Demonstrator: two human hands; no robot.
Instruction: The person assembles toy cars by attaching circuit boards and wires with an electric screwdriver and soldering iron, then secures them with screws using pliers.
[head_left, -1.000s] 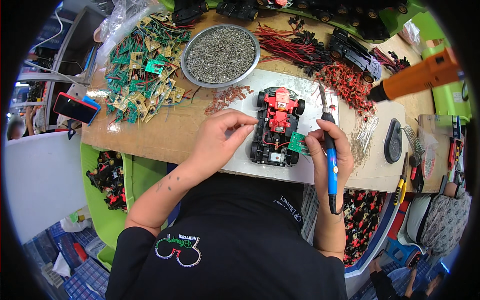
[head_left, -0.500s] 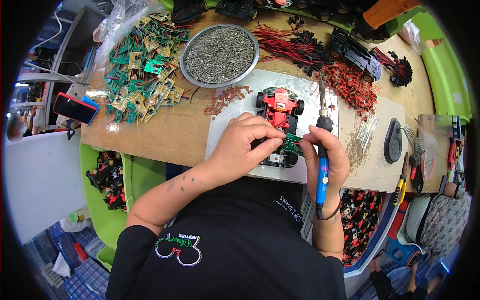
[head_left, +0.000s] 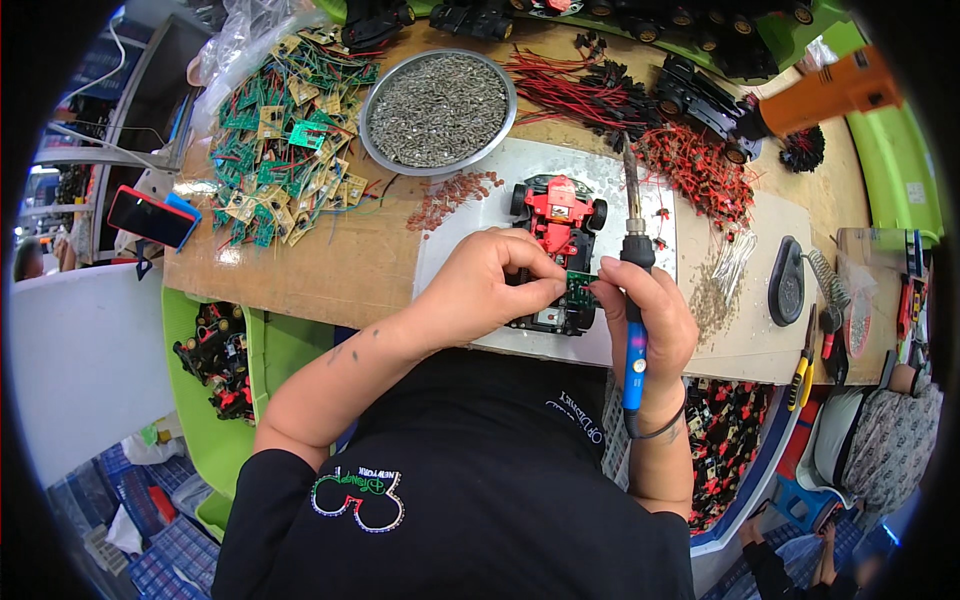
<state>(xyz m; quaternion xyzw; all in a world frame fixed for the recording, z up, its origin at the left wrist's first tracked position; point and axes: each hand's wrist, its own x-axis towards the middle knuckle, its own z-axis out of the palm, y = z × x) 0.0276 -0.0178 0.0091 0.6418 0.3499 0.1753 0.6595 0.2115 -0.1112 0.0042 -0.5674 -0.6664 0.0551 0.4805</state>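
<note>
Our tabletop [head_left: 300, 290] carries a metal bowl [head_left: 420, 171]; an orange tool [head_left: 830, 95] hides part of a black car [head_left: 690, 98]. Our left hand [head_left: 495, 280] pinches a green board [head_left: 579, 289] over the toy car [head_left: 558, 212], unlike a second ago; our right hand [head_left: 655, 315] grips it too, plus a soldering iron [head_left: 637, 250].

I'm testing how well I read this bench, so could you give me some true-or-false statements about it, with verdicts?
1. The right hand holds a blue-handled soldering iron. True.
2. The soldering iron's tip points toward the bottom of the view. False: it points toward the top.
3. A round metal bowl holds small metal parts. True.
4. The left hand holds pliers. False: it is at a green circuit board.
5. A red-and-black toy car chassis lies right of the bowl. True.
</note>
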